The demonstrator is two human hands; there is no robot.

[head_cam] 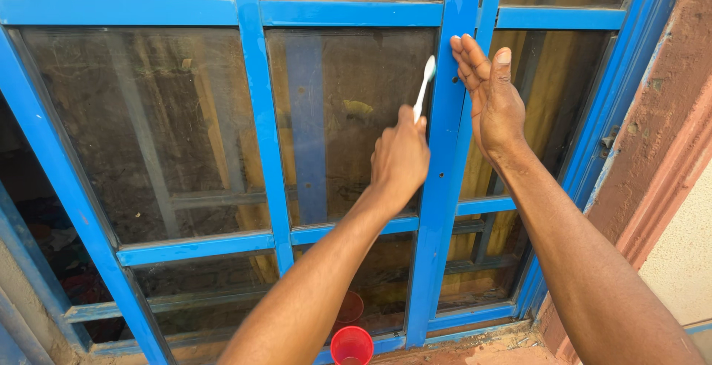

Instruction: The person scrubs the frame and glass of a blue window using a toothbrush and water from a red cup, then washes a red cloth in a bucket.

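Step in hand, by the look of it: scrubbing along the edge where the glass pane [348, 113] meets the blue vertical frame bar [445, 150], using a white toothbrush [424, 87]. Toothbrush held in the left hand [400, 161], fingers curled tight around the lower handle, brush head pointing to 12 o'clock and lying against the pane just beside the bar. Left forearm rising from 7 o'clock of the view, wrist straight, knuckles turned toward the camera. Right hand [493, 102] at 3 o'clock of the brush head, open and flat, fingers extended and pressed together, thumb raised apart, fingertips resting on the bar near its upper part, probably steadying the window. Right forearm entering from 5 o'clock. Red cup [351, 345] on the sill at 6 o'clock, well below both hands; contents not discernible. Next move, as judged: short strokes up and down along the seam, bristles kept pressed into the corner, right palm bracing the frame.
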